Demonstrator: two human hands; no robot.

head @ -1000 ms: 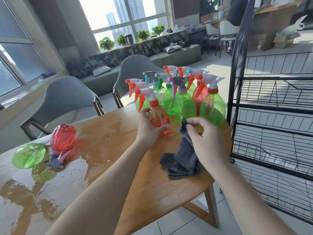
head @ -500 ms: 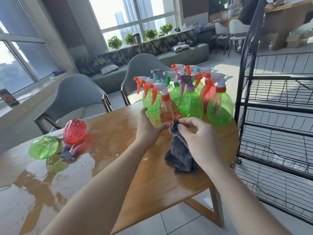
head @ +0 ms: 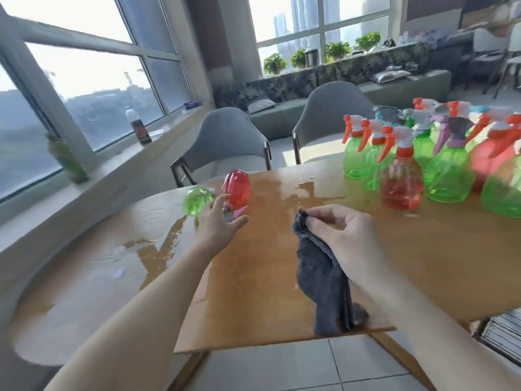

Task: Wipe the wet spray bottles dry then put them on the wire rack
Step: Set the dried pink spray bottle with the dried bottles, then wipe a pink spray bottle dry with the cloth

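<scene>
2 spray bottles lie on their sides on the wet counter [head: 282, 272]: a red bottle [head: 236, 189] with its base pointing away and its nozzle toward the person, and a green bottle [head: 196, 200] just left of it. The left hand [head: 218, 221] hovers right before them, fingers [head: 218, 201] spread apart, holding nothing. The right hand [head: 342, 235] pinches a gray cloth [head: 324, 280]. More bottles [head: 401, 179] stand upright at far right.

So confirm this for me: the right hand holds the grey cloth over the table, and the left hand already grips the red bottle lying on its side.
Wrong on the grip. In the head view the left hand is open, fingers spread, reaching toward the red bottle lying beside the green bottle, not gripping it. The rest stands: the right hand holds the grey cloth over the table.
</scene>
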